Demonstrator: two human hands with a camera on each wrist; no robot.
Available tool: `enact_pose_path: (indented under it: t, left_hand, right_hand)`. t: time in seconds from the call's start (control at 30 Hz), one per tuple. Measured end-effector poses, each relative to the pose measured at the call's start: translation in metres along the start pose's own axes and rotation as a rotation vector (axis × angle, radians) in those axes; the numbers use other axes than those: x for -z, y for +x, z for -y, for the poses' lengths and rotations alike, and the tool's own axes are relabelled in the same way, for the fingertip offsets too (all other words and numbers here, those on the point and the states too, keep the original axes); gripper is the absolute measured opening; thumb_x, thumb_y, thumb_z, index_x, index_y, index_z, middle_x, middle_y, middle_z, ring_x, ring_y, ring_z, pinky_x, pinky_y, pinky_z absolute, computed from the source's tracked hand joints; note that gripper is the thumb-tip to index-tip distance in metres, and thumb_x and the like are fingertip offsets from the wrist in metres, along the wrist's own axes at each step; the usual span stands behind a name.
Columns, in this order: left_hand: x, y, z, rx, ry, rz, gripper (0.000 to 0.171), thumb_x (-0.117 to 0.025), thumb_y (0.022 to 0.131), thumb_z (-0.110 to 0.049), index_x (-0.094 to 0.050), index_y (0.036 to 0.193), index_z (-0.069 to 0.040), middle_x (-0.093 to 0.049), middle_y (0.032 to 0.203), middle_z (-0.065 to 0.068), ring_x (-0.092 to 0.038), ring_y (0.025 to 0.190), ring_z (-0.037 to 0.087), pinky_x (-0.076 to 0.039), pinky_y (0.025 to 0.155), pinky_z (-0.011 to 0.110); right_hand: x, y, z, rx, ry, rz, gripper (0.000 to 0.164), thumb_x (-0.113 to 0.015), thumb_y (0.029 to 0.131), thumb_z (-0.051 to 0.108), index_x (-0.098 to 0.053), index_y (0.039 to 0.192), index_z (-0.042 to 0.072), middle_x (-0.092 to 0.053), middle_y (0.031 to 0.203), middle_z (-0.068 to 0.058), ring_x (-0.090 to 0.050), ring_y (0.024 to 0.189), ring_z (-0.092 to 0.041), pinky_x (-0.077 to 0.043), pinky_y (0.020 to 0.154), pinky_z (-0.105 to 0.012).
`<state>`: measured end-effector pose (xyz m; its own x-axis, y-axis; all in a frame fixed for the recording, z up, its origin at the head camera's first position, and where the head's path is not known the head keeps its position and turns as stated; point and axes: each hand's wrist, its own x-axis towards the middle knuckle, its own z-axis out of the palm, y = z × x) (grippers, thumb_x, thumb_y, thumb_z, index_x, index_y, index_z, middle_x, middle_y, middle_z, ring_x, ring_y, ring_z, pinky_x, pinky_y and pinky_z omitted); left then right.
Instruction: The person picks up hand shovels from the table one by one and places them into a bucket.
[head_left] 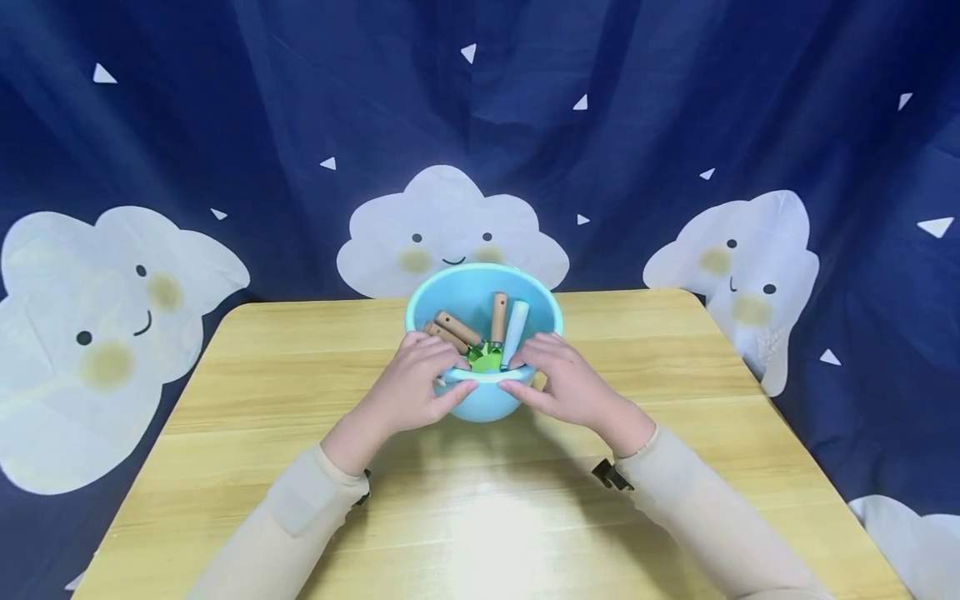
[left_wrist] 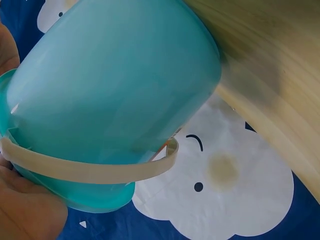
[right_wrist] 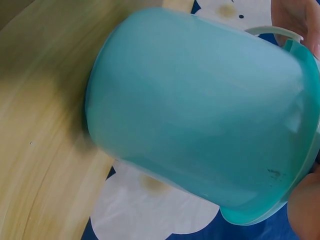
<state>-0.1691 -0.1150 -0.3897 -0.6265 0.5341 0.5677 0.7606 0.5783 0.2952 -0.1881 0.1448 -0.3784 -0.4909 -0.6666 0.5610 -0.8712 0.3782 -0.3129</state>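
A light blue plastic bucket point(head_left: 486, 407) stands towards the far side of the wooden table, its mouth facing up. My left hand point(head_left: 414, 383) grips the near rim left of centre, fingers over the edge and thumb outside. On the right of the same rim, my right hand point(head_left: 568, 385) holds on in the same way. Inside lie several tools with brown wooden handles point(head_left: 499, 318), a light blue handle point(head_left: 514, 332) and something bright green point(head_left: 486, 359); their lower parts are hidden. A pale carrying handle point(left_wrist: 90, 172) hangs along the bucket's side in the left wrist view.
The wooden table point(head_left: 300, 367) ends just behind the bucket. Beyond it hangs a dark blue curtain point(head_left: 300, 83) printed with white clouds point(head_left: 450, 212) and small triangles. Light glares on the near part of the tabletop.
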Motion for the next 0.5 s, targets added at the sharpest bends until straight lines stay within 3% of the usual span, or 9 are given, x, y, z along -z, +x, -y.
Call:
enact_pose_path:
  t: [0.5]
  left_hand:
    - [0.0036,0.0012,0.0007,-0.027,0.059,0.030,0.024,-0.066,0.091,-0.039,-0.070,0.095,-0.016,-0.069,0.092,-0.006,-0.062,0.096,0.015,-0.037,0.099,0.045]
  right_hand:
    - [0.0063,0.0036,-0.0010,0.009,-0.007,0.022,0.018,-0.074,0.090,0.028,-0.068,0.094,0.011,-0.066,0.088,0.005,-0.058,0.086,-0.014,-0.047,0.082,-0.037]
